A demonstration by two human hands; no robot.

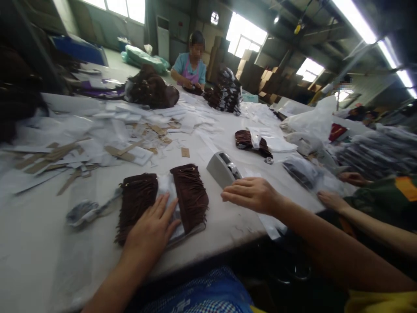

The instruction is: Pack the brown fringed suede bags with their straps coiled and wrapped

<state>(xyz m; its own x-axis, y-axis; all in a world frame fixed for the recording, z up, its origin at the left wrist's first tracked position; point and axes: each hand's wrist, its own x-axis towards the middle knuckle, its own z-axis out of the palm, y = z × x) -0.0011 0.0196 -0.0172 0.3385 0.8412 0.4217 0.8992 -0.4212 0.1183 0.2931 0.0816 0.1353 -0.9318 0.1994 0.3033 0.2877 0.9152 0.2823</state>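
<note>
Brown fringed item (192, 195) lies on bench (228, 226), lower ctr of frame, pale strip across its mid. L hand (150, 224) flat on that strip, fingers slightly spread, not gripping. R hand (256, 194), ctr-right of frame, is apart from item, by near end of grey tape dispenser (217, 169); fingers together, can't tell if holding anything.

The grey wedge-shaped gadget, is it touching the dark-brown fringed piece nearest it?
Apart: the head view shows white tabletop between the grey gadget and the brown fringed piece.
</note>
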